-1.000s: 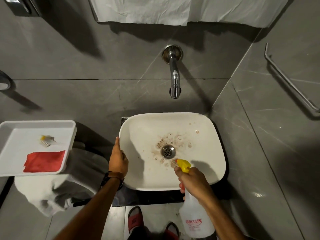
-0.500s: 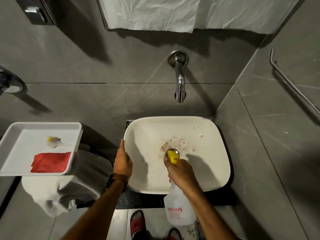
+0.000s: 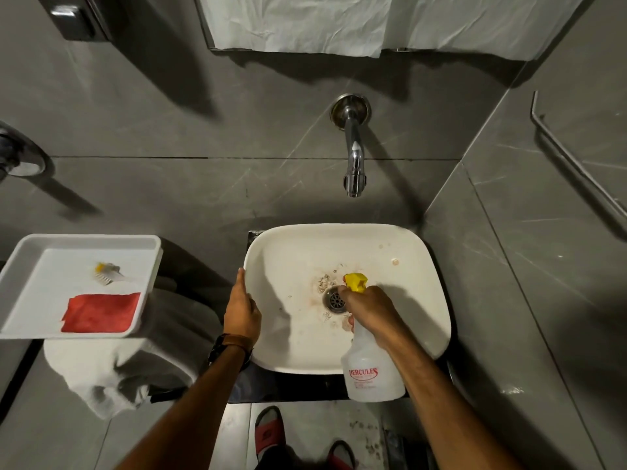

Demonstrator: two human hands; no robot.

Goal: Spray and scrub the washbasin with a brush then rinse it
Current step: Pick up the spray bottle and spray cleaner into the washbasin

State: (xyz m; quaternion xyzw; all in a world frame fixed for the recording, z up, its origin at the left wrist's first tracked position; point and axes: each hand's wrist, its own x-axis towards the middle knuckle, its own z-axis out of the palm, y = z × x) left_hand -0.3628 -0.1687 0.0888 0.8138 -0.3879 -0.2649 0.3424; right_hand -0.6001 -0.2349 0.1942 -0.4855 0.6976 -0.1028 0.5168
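The white washbasin has brown stains around its metal drain. My right hand grips a clear spray bottle with a yellow nozzle, held over the basin with the nozzle just right of the drain. My left hand rests on the basin's left rim, fingers curled over its edge. A small brush with a yellow end lies in a white tray to the left, apart from both hands.
A red cloth lies in the tray, which sits on a white towel-covered stand. A chrome tap juts from the grey wall above the basin. A metal rail runs along the right wall. Red sandals show below.
My right hand has shifted the spray bottle over the basin, from the front edge towards the drain, then slightly right. My left hand stays on the left rim.
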